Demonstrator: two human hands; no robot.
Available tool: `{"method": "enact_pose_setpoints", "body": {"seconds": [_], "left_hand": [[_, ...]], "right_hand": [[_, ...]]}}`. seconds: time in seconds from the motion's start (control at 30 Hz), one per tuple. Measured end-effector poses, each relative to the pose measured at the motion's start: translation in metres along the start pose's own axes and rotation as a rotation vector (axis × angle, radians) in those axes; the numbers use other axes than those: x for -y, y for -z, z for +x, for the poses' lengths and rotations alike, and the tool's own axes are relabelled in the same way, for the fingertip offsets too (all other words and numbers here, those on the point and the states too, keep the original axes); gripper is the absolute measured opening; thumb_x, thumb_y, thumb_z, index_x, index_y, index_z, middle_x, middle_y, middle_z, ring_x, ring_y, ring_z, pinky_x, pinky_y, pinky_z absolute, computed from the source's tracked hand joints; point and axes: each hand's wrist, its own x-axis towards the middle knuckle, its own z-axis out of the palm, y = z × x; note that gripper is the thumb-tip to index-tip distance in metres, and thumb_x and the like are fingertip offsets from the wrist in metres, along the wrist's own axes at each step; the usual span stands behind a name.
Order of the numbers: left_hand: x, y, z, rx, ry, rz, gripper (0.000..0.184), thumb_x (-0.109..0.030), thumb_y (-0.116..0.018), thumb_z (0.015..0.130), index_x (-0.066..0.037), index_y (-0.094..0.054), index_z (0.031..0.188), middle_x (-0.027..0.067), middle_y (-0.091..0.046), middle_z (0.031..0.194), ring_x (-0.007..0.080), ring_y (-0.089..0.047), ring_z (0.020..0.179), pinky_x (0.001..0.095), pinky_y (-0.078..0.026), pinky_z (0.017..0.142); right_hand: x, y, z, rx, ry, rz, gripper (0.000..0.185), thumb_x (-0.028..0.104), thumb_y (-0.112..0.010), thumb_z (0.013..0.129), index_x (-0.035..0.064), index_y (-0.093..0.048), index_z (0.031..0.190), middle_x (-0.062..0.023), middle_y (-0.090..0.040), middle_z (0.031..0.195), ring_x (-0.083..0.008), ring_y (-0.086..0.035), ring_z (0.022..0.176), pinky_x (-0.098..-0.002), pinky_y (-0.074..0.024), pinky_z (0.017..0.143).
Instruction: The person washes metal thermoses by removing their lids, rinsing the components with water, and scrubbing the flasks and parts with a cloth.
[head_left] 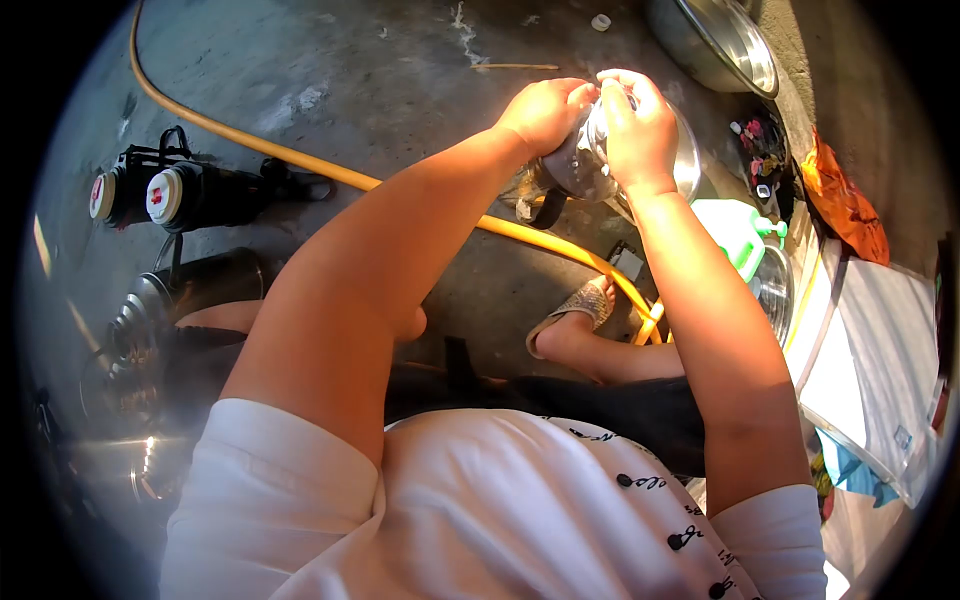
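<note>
Both hands are on a shiny round steel vessel (572, 168) with white suds on its surface. My left hand (543, 117) grips its far left edge, fingers curled with the tips hidden. Over its top, my right hand (642, 132) is closed, fingers bent down onto the metal near the left fingertips. Whatever lies under the right palm is hidden. A dark curved handle (548, 210) shows just below the vessel; I cannot tell whether it belongs to it. Bright sunlight washes out part of the metal.
A yellow hose (330, 168) crosses the wet floor beneath my arms. Two dark flasks with white caps (163, 195) lie left, near stacked steelware (135, 320). A large steel basin (725, 45), a green-white jug (735, 235) and an orange bag (845, 200) are at right.
</note>
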Motion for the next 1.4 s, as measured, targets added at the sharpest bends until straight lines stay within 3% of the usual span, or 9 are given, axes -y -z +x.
{"method": "enact_pose_setpoints", "body": {"seconds": [0.13, 0.23, 0.43, 0.97, 1.1, 1.17, 1.27, 1.3, 1.4], "left_hand": [[0.01, -0.012, -0.044, -0.23, -0.313, 0.032, 0.035, -0.025, -0.04, 0.103, -0.004, -0.06, 0.121, 0.0142, -0.054, 0.135, 0.0301, -0.049, 0.127, 0.0369, -0.037, 0.108], [0.011, -0.032, -0.087, -0.339, -0.338, 0.202, 0.045, -0.017, -0.051, 0.098, -0.007, -0.042, 0.141, 0.0145, -0.037, 0.149, 0.0383, -0.028, 0.142, 0.044, -0.027, 0.116], [0.0, -0.055, -0.118, -0.359, -0.349, 0.301, 0.073, -0.008, -0.064, 0.087, -0.001, -0.026, 0.148, 0.0206, -0.022, 0.155, 0.0436, -0.018, 0.145, 0.0498, -0.021, 0.118], [0.003, -0.026, -0.053, -0.433, -0.514, 0.328, 0.044, -0.002, -0.052, 0.085, -0.004, -0.054, 0.129, 0.0164, -0.055, 0.136, 0.0319, -0.05, 0.129, 0.0445, -0.034, 0.113], [-0.015, -0.009, -0.017, -0.22, -0.058, 0.189, 0.03, -0.014, -0.047, 0.091, -0.01, -0.062, 0.116, 0.0132, -0.068, 0.109, 0.0332, -0.063, 0.103, 0.0433, -0.048, 0.093], [-0.006, -0.005, 0.012, -0.103, -0.039, 0.259, 0.028, -0.023, -0.046, 0.095, -0.01, -0.065, 0.112, 0.0141, -0.069, 0.103, 0.0344, -0.064, 0.099, 0.0453, -0.049, 0.089], [-0.015, -0.004, 0.011, -0.024, 0.072, 0.209, 0.033, -0.028, -0.048, 0.096, -0.008, -0.063, 0.119, 0.0187, -0.068, 0.107, 0.0375, -0.062, 0.103, 0.0435, -0.046, 0.091], [-0.022, -0.006, -0.002, -0.102, 0.09, 0.17, 0.029, -0.027, -0.046, 0.097, -0.01, -0.069, 0.105, 0.0126, -0.069, 0.106, 0.0334, -0.063, 0.103, 0.0439, -0.048, 0.092], [-0.005, -0.023, -0.033, -0.35, -0.231, 0.078, 0.032, -0.023, -0.041, 0.102, -0.008, -0.064, 0.117, 0.0104, -0.064, 0.122, 0.0292, -0.054, 0.12, 0.0386, -0.041, 0.103]], "right_hand": [[0.0, -0.001, 0.001, 0.01, -0.024, 0.009, 0.021, 0.024, -0.062, 0.088, 0.0079, -0.071, 0.099, -0.0113, -0.072, 0.096, -0.0262, -0.068, 0.093, -0.0343, -0.0513, 0.084], [0.004, 0.0, 0.001, 0.024, -0.066, 0.024, 0.023, 0.025, -0.062, 0.089, 0.0077, -0.071, 0.101, -0.0104, -0.072, 0.097, -0.0246, -0.068, 0.093, -0.0334, -0.0511, 0.084], [-0.01, -0.002, 0.002, 0.004, 0.03, 0.023, 0.025, 0.026, -0.061, 0.089, 0.0071, -0.071, 0.101, -0.0101, -0.072, 0.097, -0.0246, -0.068, 0.093, -0.0341, -0.0509, 0.085], [-0.005, -0.002, 0.011, -0.005, -0.11, 0.146, 0.022, 0.022, -0.063, 0.089, 0.0042, -0.069, 0.1, -0.0087, -0.072, 0.096, -0.0193, -0.067, 0.091, -0.0306, -0.0503, 0.083], [-0.001, -0.002, 0.006, -0.005, -0.123, 0.137, 0.023, 0.022, -0.063, 0.089, 0.0031, -0.069, 0.1, -0.0094, -0.071, 0.096, -0.0193, -0.066, 0.091, -0.0306, -0.0502, 0.083], [0.0, -0.002, 0.006, -0.009, -0.125, 0.134, 0.023, 0.021, -0.063, 0.089, 0.0025, -0.069, 0.1, -0.0095, -0.071, 0.096, -0.0189, -0.066, 0.091, -0.0306, -0.0502, 0.084], [0.0, -0.002, 0.008, -0.019, -0.142, 0.162, 0.022, 0.021, -0.063, 0.089, 0.0024, -0.069, 0.1, -0.0091, -0.071, 0.095, -0.0186, -0.066, 0.09, -0.0307, -0.0501, 0.083], [0.0, -0.003, 0.008, -0.025, -0.144, 0.157, 0.022, 0.02, -0.063, 0.088, 0.0025, -0.069, 0.1, -0.0085, -0.071, 0.095, -0.0178, -0.066, 0.089, -0.0303, -0.0502, 0.082], [-0.002, -0.003, 0.008, -0.026, -0.181, 0.188, 0.021, 0.019, -0.064, 0.088, 0.0024, -0.069, 0.099, -0.007, -0.071, 0.093, -0.0155, -0.065, 0.086, -0.029, -0.0503, 0.08]]}}
